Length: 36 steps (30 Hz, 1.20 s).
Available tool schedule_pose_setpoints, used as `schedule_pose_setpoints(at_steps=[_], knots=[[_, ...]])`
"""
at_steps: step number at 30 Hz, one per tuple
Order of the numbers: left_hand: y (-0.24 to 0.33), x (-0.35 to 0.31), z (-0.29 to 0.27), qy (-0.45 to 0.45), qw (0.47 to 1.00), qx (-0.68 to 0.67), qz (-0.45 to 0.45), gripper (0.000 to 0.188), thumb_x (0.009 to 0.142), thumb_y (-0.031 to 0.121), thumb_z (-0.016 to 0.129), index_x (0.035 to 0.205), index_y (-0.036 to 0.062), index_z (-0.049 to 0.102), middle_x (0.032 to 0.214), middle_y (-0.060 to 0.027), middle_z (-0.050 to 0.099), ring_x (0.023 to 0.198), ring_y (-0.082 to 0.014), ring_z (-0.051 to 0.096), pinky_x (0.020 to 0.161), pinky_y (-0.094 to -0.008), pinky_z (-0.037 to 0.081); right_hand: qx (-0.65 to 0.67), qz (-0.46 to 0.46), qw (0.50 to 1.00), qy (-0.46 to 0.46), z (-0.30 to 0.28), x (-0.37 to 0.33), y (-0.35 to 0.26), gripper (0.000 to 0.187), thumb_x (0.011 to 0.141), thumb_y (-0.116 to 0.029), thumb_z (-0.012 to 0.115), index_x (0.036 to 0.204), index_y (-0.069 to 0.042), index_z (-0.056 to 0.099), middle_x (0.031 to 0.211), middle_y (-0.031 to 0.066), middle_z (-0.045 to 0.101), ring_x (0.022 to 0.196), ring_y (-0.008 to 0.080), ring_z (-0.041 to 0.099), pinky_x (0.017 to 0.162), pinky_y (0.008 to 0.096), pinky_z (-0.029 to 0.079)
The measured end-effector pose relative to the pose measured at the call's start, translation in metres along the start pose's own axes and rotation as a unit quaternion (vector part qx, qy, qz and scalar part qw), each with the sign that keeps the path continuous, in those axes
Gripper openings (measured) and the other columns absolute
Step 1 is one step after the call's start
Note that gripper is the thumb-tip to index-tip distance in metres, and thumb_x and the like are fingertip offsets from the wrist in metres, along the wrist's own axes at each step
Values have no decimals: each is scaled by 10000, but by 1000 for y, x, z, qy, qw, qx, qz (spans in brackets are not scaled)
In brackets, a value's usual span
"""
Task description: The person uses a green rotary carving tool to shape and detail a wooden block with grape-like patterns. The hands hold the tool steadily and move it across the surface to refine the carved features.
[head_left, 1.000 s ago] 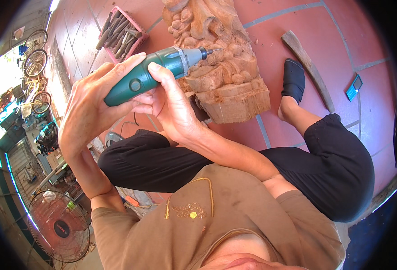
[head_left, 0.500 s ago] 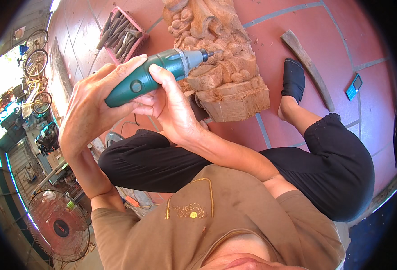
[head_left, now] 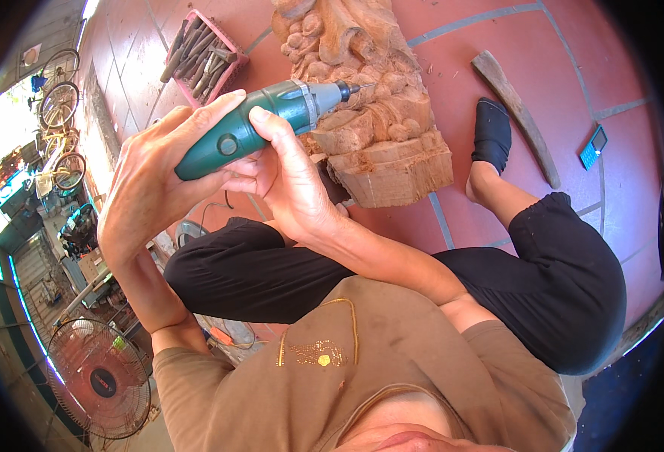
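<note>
A green rotary tool (head_left: 260,126) with a grey nose and a thin bit is held up between my two hands, pointing right. My left hand (head_left: 147,169) is closed around its rear end, thumb along the top. Nearer the nose, my right hand (head_left: 294,169) grips the body, its thumb pressed on the side and its other fingers partly hidden beneath. The bit overlaps the view of a carved wooden block (head_left: 392,173) covered in rounded relief; whether the tip touches the wood I cannot tell.
A pink basket (head_left: 234,71) of chisels stands left of the block. On the red tiled floor (head_left: 490,30) to the right lie a curved wooden stick (head_left: 516,113) and a blue phone (head_left: 593,147). A fan (head_left: 98,380) and several bicycles (head_left: 61,105) are at the left.
</note>
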<state>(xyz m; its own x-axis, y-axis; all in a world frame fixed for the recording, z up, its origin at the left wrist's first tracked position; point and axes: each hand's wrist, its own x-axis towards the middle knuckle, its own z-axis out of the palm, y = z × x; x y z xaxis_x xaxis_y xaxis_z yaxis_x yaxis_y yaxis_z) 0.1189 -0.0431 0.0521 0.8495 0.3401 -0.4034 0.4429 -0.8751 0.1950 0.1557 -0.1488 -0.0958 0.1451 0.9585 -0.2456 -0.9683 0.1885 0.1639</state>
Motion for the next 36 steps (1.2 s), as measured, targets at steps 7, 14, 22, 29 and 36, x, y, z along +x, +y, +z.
schedule_pose_setpoints(at_steps=[7,14,22,29,36], knots=[[-2,-1,2,6,1000,-7,7,737,708,65,783,1415,123,584,900,-133,632,791,-318,655,737,-393,523,8,-8,1000,-5,-1,0,3,374,1017,-395,587,1244,-98,584,1096,54,710,989,173,706,857,398,602],[0,-1,0,-1,1000,-20,-1,743,704,61,786,1415,125,584,909,-131,636,788,-318,659,734,-389,529,2,-4,1000,-1,-1,-2,3,404,1012,-408,591,1269,-98,566,1118,66,704,1032,218,709,874,412,596],[0,-5,-2,-10,1000,-18,-11,747,701,66,787,1416,141,586,914,-129,638,785,-319,656,731,-396,524,-1,-6,1000,8,1,-4,6,441,979,-430,628,1248,-84,580,1103,63,681,1016,207,703,891,401,592],[2,-7,-4,-23,1000,-17,-12,739,704,68,776,1415,139,587,939,-124,652,811,-334,666,751,-401,525,8,-4,1000,5,4,-8,7,464,975,-431,633,1267,-75,577,1108,59,667,1025,204,695,918,396,581],[5,-8,-6,-27,999,-8,-21,731,705,74,771,1410,142,591,952,-126,663,828,-340,674,752,-402,526,-5,2,1000,5,5,-11,8,417,1017,-438,564,1263,-101,569,1106,45,699,1043,185,697,877,400,593]])
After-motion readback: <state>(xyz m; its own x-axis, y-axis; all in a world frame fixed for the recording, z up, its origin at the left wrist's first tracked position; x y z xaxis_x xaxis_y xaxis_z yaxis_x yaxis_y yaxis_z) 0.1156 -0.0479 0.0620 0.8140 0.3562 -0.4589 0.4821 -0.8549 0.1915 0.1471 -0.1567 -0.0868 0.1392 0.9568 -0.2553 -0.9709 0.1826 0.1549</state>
